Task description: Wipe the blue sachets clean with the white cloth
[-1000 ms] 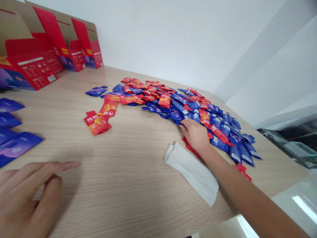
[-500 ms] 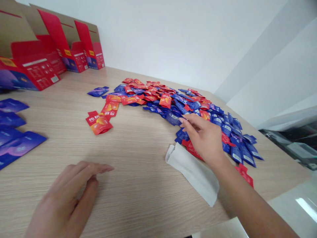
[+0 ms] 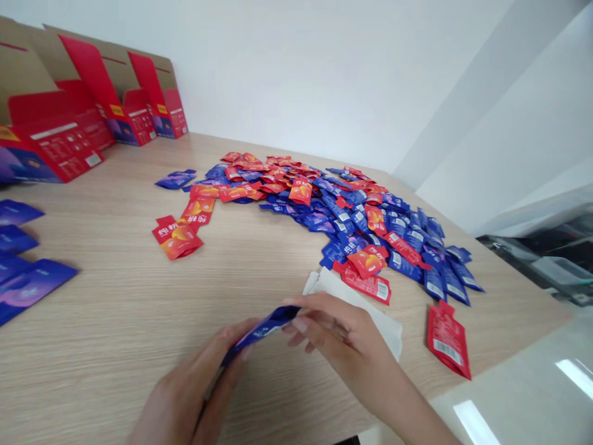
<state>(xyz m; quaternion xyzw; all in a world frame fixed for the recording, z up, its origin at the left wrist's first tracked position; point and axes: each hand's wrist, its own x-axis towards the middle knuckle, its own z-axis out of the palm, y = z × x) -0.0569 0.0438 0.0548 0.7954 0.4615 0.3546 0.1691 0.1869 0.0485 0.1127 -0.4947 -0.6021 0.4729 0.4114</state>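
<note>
- Left hand [image 3: 185, 389] and right hand [image 3: 340, 340] are together at 6 o'clock in the view, both clamped on a blue sachet [image 3: 262, 327].
- The sachet spans the gap between them, held in the air above the tabletop [image 3: 106, 321], its one end pinched by the right fingers [image 3: 301, 324] and its other end at the left palm.
- A white cloth [image 3: 370, 315] lies on the tabletop at 5 o'clock from the sachet, just past the right hand and partly behind it.
- A large pile [image 3: 333, 213] of mixed red and blue sachets spreads across the tabletop at 12 o'clock from the hands.
- Two red sachets [image 3: 365, 278] lie at the pile's near edge, touching the cloth's far side.
- One red sachet [image 3: 447, 340] lies apart at 3 o'clock from the right hand.
- A red pair [image 3: 176, 238] sits at 11 o'clock from the left hand.
- Blue cartons [image 3: 28, 284] lie flat at 9 o'clock.
- Open red cardboard boxes [image 3: 83, 117] stand along the wall at 10 o'clock.
</note>
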